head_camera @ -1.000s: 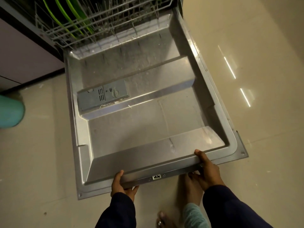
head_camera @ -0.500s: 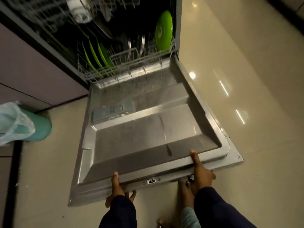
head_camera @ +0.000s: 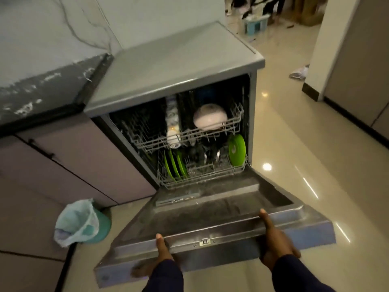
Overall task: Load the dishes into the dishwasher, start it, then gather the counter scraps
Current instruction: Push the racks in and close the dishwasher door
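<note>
Room: glossy pale floor [head_camera: 294,144], dim kitchen; a dark counter [head_camera: 42,91] ran along the left, touching the dishwasher [head_camera: 179,66].
Door: the dishwasher door [head_camera: 210,218] hung partly raised, hinged at the cabinet's foot, its free front edge nearest the person and its long axis running left to right.
Left grip: the left hand [head_camera: 160,251] clasped that front edge left of the latch [head_camera: 205,241], thumb on top, fingers hidden beneath.
Right grip: the right hand [head_camera: 273,243] clasped the same edge right of the latch, thumb over the lip.
Load: green plates [head_camera: 175,164] stood in the lower rack, a pale bowl [head_camera: 210,119] in the upper rack.
Key relation: the opening lay ahead of and above both hands, so closing likely meant swinging the edge up and away, both hands about equally placed.
Bin: a lined teal bin [head_camera: 84,222] stood on the floor left of the door.
</note>
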### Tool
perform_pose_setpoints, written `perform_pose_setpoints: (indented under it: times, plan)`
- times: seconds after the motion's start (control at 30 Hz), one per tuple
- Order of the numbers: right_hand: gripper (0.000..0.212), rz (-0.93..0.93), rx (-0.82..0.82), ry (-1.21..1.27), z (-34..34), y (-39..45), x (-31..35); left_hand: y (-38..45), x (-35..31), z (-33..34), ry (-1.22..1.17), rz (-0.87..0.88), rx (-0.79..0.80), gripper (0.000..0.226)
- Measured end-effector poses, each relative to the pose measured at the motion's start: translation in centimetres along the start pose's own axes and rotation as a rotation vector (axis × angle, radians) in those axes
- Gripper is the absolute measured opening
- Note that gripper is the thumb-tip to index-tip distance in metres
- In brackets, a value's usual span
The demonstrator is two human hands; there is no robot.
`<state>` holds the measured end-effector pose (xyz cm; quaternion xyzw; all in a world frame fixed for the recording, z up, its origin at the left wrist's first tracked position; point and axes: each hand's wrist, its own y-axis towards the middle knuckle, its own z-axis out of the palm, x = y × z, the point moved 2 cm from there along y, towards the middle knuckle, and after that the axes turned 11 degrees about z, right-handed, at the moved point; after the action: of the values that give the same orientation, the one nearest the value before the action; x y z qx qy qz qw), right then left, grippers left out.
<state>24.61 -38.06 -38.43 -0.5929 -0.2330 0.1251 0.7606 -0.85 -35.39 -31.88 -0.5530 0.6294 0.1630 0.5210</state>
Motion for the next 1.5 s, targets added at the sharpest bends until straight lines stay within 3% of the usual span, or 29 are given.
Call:
perform_pose_setpoints:
  times: [0.07, 0.13, 0.23, 0.47, 0.5, 0.57, 0.67, 0.93, 1.23, 1.37, 1.5]
  plan:
    - [0.142, -0.01, 0.013, 0.05, 1.9, 0.5, 1.5, 0.9, -1.9, 1.1, 0.003, -0.033, 0.035, 0.112]
    - [0.128, -0.041, -0.038, 0.071, 5.1, -5.5, 2.8, 0.8, -4.5, 2.0, 0.03, -0.003, 0.032, 0.116]
    - [0.103, -0.131, -0.136, 0.102, 8.7, -11.8, 4.7, 0.7, -8.4, 4.0, 0.016, 0.008, 0.054, 0.106]
    - [0.088, -0.222, -0.011, 0.01, 15.3, -13.6, 10.7, 0.8, -17.1, 9.3, -0.162, -0.038, 0.067, 0.096]
    - [0.082, -0.236, 0.03, -0.013, 16.2, -13.9, 11.6, 1.5, -17.9, 10.0, -0.187, -0.046, 0.1, 0.105]
    - [0.073, -0.271, 0.099, -0.057, 17.8, -14.3, 13.2, 7.7, -15.5, 14.3, -0.131, 0.033, 0.103, 0.127]
    - [0.067, -0.289, 0.157, -0.089, 20.1, -15.0, 14.9, 16.4, -11.0, 21.7, -0.115, 0.07, 0.107, 0.111]
    - [0.055, -0.351, 0.223, -0.128, 24.5, -17.1, 17.7, 4.7, -26.5, 15.8, 0.024, 0.096, 0.197, 0.098]
    - [0.055, -0.377, 0.183, -0.129, 29.0, -17.0, 20.5, 7.1, -29.8, 20.3, 0.053, 0.168, 0.21, 0.092]
    - [0.053, -0.35, 0.191, -0.143, 30.7, -17.0, 21.8, 8.1, -30.8, 21.8, 0.062, 0.298, 0.286, 0.076]
    - [0.053, -0.311, 0.191, -0.132, 31.7, -16.9, 22.9, 6.6, -33.4, 21.3, -0.048, 0.106, 0.304, 0.089]
